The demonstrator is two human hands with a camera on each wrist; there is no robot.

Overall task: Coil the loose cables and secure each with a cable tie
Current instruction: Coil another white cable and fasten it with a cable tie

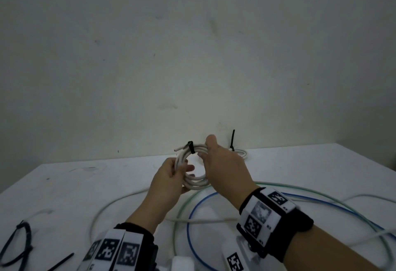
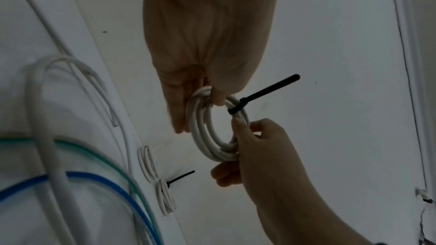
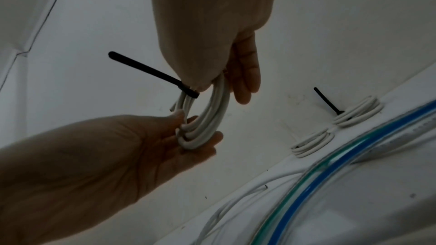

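Note:
I hold a small coil of white cable (image 1: 196, 183) above the white table (image 1: 85, 174), near its far edge. A black cable tie (image 1: 191, 147) wraps the top of the coil, and its tail (image 2: 271, 88) sticks out free. My left hand (image 1: 182, 170) pinches the coil's left side between thumb and fingers, just below the tie. My right hand (image 1: 203, 153) grips the coil's right side, close beside the tie. In the right wrist view the tie (image 3: 188, 90) sits right at my right thumb, and the left hand's fingers (image 3: 200, 142) cup the coil (image 3: 212, 115) from below.
A tied white bundle (image 1: 240, 153) lies against the wall, its tie tail (image 1: 232, 140) upright. Loose green (image 1: 321, 193), blue (image 1: 192, 217) and white (image 1: 111, 204) cables loop over the near table. Spare black ties (image 1: 19, 238) lie at the front left.

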